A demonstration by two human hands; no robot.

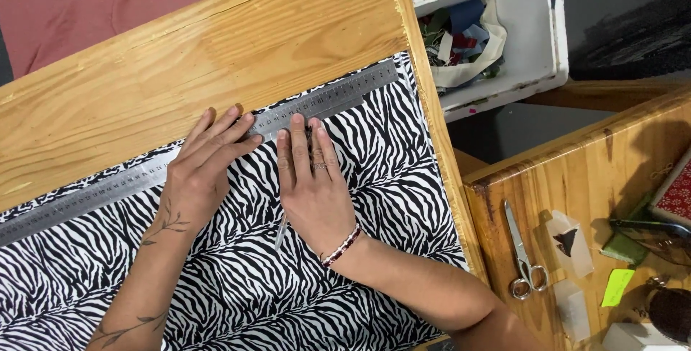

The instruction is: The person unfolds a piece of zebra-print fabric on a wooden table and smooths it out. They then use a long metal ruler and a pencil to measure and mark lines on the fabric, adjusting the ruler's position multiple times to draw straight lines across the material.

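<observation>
Pressure matters: left hand flat, fingers spread, pinning steel ruler on zebra-print fabric; right hand pinching pen tight against near edge.

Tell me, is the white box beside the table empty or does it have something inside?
Not empty. The white box holds a heap of fabric scraps in blue, green, red and cream.

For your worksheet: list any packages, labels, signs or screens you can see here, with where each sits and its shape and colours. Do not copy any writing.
White box: beyond the table's far right corner, rectangular, chipped, holding fabric scraps.
Yellow-green slip: on the side table at right, small, rectangular, like a label.
Red patterned box: right edge, cut off.
No signs or screens.
</observation>
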